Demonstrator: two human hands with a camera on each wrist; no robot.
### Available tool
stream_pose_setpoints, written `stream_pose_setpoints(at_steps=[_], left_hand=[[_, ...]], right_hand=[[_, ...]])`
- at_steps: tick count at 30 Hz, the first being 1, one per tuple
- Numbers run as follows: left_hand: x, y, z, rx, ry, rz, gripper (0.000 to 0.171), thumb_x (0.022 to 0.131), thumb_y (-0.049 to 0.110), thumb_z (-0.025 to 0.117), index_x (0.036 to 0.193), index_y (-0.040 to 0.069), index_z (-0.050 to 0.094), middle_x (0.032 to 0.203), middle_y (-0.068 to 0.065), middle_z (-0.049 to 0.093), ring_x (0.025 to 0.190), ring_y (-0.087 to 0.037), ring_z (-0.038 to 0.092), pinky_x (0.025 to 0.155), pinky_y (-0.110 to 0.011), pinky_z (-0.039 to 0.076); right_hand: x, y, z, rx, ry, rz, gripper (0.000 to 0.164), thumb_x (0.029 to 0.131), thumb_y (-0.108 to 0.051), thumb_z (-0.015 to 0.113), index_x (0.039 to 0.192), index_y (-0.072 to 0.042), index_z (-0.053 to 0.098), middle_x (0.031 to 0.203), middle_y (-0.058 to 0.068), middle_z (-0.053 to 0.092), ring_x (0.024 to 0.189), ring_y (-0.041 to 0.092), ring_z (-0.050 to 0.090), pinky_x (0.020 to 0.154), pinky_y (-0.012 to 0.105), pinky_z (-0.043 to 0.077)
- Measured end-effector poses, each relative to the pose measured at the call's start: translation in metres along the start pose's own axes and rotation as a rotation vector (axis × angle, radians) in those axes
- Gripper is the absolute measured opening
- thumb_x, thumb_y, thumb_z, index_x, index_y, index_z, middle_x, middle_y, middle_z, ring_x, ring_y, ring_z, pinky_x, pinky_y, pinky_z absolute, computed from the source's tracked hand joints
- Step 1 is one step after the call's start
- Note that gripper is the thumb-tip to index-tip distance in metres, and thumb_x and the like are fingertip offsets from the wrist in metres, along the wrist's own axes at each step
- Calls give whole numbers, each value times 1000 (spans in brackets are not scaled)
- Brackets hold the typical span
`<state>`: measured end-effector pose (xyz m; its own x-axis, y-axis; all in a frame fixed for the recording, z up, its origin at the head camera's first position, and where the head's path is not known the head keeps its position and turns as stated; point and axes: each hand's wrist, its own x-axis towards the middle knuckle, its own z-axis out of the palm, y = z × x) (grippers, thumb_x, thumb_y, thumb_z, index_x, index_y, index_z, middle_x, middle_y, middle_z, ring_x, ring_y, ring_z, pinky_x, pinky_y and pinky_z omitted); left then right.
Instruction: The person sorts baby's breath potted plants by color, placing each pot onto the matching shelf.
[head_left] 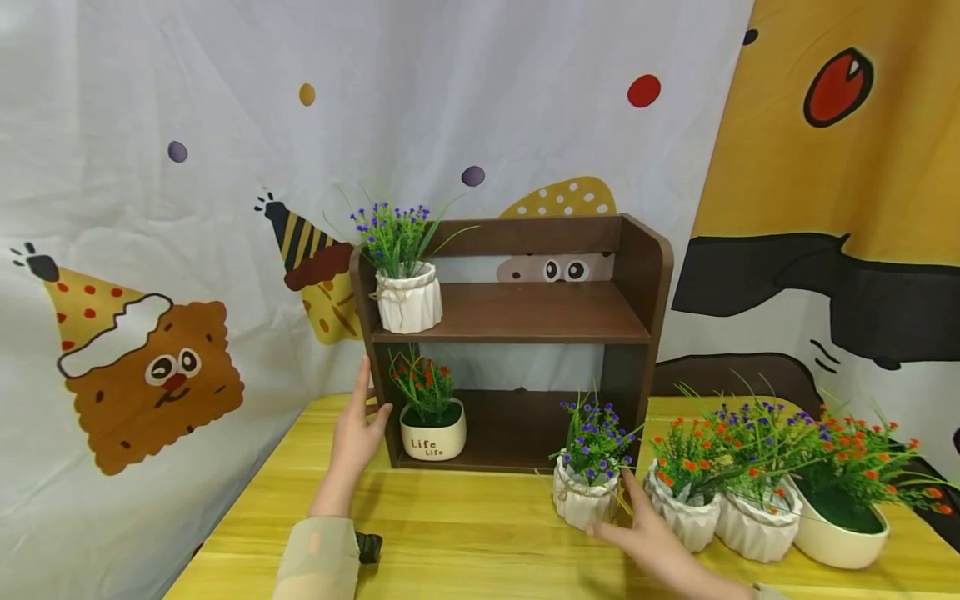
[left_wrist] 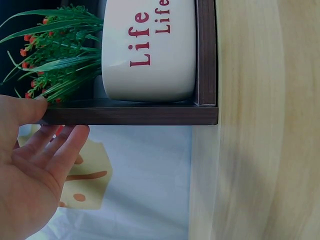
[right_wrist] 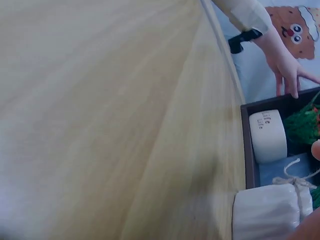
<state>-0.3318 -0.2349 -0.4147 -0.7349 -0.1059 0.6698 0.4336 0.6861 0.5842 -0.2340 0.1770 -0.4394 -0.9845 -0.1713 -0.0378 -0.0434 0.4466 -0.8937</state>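
Observation:
A dark brown two-tier shelf stands on the wooden table. My left hand holds its left side panel; in the left wrist view the thumb lies at the front edge and the fingers along the outside. In front of the shelf's lower right, my right hand grips a white pleated pot of purple flowers, with twine tied round it, from its right side. A cream "Life" pot with red flowers sits at the left of the lower tier. Above it, another white pot of purple flowers occupies the upper tier.
To the right on the table stand a white pot with orange flowers, a white pot with purple flowers and a cream pot with orange flowers, close together. A printed cartoon curtain hangs behind.

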Motion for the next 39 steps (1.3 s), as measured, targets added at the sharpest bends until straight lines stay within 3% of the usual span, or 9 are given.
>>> stream_pose_setpoints(at_steps=[6,10,14,19,23,30,39], left_hand=[[-2,0,1,2,-7,-1,91,89,-3,66,157,27,15,119,-33,58,93,-44,65,80,-54,54],[-3,1,1,8,-18,-19,90,90,-2,66,157,28,14,120,-33,57,93,-44,65,80,-54,54],[-3,2,1,4,-26,-32,90,90,1,66,157,30,14,121,-32,57,95,-43,65,81,-53,54],[-3,3,2,-1,-17,-19,90,89,0,67,157,29,15,123,-32,57,94,-43,65,81,-53,54],[-1,4,1,-5,-11,-7,91,89,-1,67,157,28,16,122,-33,57,93,-43,65,80,-54,54],[2,4,-1,-1,-11,-6,92,89,-2,67,157,28,14,120,-33,58,94,-44,65,81,-54,54],[0,3,0,-2,-4,0,92,87,-4,68,157,27,16,119,-33,58,94,-43,65,80,-52,55]], right_hand=[[16,3,5,47,54,44,113,83,-30,76,149,11,-6,148,42,9,136,56,13,107,65,23],[29,8,9,157,83,51,117,81,-26,79,150,6,-10,151,40,5,137,56,9,108,63,22],[40,17,14,222,125,36,119,77,-20,83,151,6,-7,152,36,11,138,52,16,110,60,22],[51,25,18,219,191,-54,111,72,-12,86,149,9,10,145,33,34,131,46,36,109,56,30],[55,28,20,243,218,-97,99,70,-7,87,146,7,25,140,29,45,127,41,44,108,50,33],[58,29,22,205,233,-71,92,68,-10,88,142,6,35,135,27,50,123,40,47,106,52,36],[60,27,21,142,254,-56,94,68,-13,88,141,10,34,133,31,50,121,42,49,104,52,38]])
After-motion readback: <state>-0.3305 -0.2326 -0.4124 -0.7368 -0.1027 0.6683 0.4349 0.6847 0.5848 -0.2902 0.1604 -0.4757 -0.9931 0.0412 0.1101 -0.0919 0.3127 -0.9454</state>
